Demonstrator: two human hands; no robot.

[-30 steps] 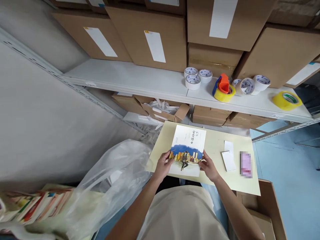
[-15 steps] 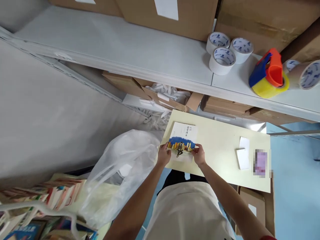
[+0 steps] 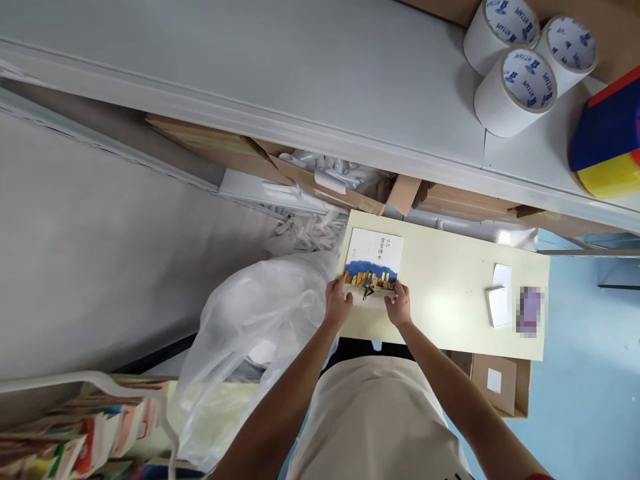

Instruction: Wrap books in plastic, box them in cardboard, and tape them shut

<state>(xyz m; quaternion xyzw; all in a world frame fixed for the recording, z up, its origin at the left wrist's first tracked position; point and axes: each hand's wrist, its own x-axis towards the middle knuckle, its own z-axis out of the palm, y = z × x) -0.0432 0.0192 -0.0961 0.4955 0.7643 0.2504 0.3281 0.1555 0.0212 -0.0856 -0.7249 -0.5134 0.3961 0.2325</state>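
Note:
A book [image 3: 374, 253] with a white cover, dark Chinese lettering and a painted blue-and-yellow city skyline lies at the left end of the pale yellow table [image 3: 440, 273]. My left hand [image 3: 339, 303] grips its near left corner, fingers along the side edge. On the opposite side, my right hand [image 3: 399, 305] holds the near right corner between fingers and thumb. A small seated figure on the cover shows between the two hands.
Two white cards [image 3: 499, 307] and a blurred purple item [image 3: 530, 311] lie at the table's right. Beyond it, a grey shelf [image 3: 300, 73] carries tape rolls [image 3: 515, 93] and a tape dispenser [image 3: 607, 140]. A clear plastic bag [image 3: 260, 320] bulges at left, near several books [image 3: 100, 433].
The camera view has shifted closer to the shelf. Both hands stay at the book's near corners, and the left fingers now lie more along its side edge.

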